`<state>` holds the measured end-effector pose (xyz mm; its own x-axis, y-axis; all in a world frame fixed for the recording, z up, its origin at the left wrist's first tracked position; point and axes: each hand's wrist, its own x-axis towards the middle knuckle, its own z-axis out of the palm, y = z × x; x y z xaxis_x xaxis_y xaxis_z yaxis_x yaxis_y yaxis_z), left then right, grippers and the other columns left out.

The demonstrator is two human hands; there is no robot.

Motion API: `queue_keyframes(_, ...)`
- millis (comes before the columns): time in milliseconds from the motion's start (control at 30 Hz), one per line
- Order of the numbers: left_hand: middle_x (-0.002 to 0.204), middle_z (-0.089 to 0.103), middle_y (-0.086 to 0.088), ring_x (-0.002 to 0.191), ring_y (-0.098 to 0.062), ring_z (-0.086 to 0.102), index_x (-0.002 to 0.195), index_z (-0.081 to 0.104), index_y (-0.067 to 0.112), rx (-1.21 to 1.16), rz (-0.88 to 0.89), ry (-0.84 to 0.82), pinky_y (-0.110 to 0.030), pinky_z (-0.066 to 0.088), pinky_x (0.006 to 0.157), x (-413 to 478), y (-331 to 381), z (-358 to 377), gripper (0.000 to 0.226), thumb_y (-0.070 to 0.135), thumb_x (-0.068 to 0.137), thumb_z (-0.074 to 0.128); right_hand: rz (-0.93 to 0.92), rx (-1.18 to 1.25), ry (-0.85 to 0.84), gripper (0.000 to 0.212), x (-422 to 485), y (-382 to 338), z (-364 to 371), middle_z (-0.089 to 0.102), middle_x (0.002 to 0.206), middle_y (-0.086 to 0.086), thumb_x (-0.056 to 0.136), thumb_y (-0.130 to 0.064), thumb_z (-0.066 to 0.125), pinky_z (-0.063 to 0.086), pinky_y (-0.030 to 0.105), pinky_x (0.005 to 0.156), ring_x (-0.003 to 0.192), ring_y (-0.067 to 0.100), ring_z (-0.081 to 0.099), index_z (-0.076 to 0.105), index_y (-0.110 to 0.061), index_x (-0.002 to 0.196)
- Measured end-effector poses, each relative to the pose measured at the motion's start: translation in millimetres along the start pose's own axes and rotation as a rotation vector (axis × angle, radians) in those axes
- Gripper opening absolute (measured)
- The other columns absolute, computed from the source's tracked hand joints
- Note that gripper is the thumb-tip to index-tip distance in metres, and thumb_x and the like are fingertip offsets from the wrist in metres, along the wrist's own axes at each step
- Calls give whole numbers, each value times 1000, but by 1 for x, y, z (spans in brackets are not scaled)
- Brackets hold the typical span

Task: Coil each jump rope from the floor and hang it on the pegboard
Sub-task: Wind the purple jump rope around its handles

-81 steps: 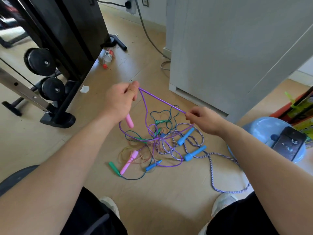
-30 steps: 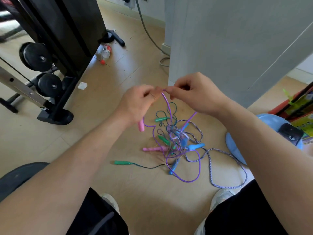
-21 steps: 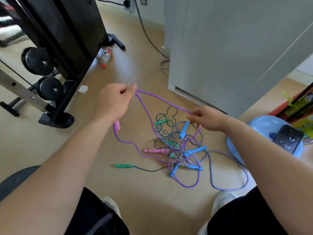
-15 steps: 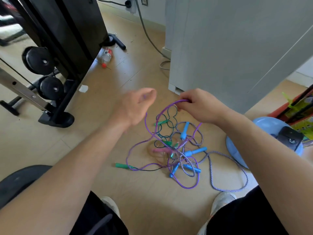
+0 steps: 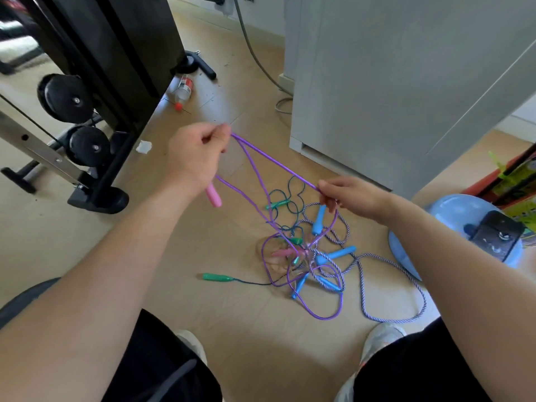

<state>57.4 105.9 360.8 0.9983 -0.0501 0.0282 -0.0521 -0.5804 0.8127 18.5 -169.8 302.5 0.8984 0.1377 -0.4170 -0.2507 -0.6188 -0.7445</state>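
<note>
Purple jump rope (image 5: 272,161): pulled tight between both hands, rest trailing into the tangle (image 5: 307,253)
Left hand (image 5: 194,158): fingers curled, pinching the rope, pink handle (image 5: 213,195) poking out under the fist
Right hand (image 5: 351,195): thumb and fingertips pinching the rope
Tangle: other ropes heaped on the floor (image 5: 232,329), green handle (image 5: 216,277) off to its left

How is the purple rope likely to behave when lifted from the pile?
Probably floppy: the purple rope droops from the left hand and right hand to the floor. Likely to snag, since its lower loops thread through the tangled pile. Seems light: pinches hold it.
</note>
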Motion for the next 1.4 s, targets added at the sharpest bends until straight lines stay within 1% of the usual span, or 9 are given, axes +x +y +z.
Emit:
queue_keyframes(167,90,68,3,85,-30,67,102,71,32,514,-98,21,-34,49,70,8,-23,5,26,47,98,50,-1,-217,33,39,2,-3,-1,49,58,-7,101,-36,50,38,26,61,58,12,44,60,-16,69)
queue_keyframes(267,106,63,8,70,-23,67,123,65,38,244,-85,-195,-32,48,58,-5,-11,27,41,62,97,42,-200,-174,147,36,-7,-45,-1,40,48,-8,99,-33,55,26,16,44,42,8,32,66,-14,71)
queue_keyframes(367,86,70,9,56,0,60,93,72,28,4,50,-363,-27,35,50,-14,1,49,55,71,88,38,-329,-128,173,36,-17,-73,-3,36,43,-8,99,-36,57,26,17,43,39,10,30,67,-19,69)
queue_keyframes(467,54,37,-9,41,-13,61,64,55,24,-31,87,-286,-27,23,44,-10,5,43,50,62,95,47,-305,-83,198,39,-14,-67,-10,41,48,-9,97,-46,57,30,18,47,45,7,34,69,-19,71)
queue_keyframes(700,44,39,-2,51,-41,65,73,60,11,15,10,-56,-26,25,39,2,-6,20,49,49,101,48,21,-256,7,51,3,12,-5,71,82,8,100,-54,43,46,32,72,74,21,61,65,-13,79)
queue_keyframes(900,105,66,5,94,-29,66,115,67,40,376,-48,-152,-32,47,71,4,-13,24,35,61,93,51,-141,-197,83,32,0,-18,-7,48,54,-15,100,-37,53,38,30,63,56,10,44,68,-22,76)
queue_keyframes(1067,76,68,7,67,-19,68,84,73,33,104,72,-449,-37,53,68,-7,-9,55,61,84,80,39,-278,-134,91,28,-5,-45,2,49,57,-7,95,-38,62,43,35,62,57,12,42,74,-18,80)
queue_keyframes(1233,46,27,-10,44,-32,64,70,58,23,36,41,-297,-28,24,44,-1,-5,40,47,56,100,43,-209,-168,90,24,2,-25,0,67,70,7,91,-37,68,48,34,68,62,14,54,67,-20,74)
queue_keyframes(1400,42,31,-8,42,-37,63,73,57,19,86,30,-232,-29,22,42,-3,-10,44,47,49,104,39,-108,-250,56,10,11,0,5,72,78,5,90,-25,69,53,41,79,75,24,66,70,-15,87)
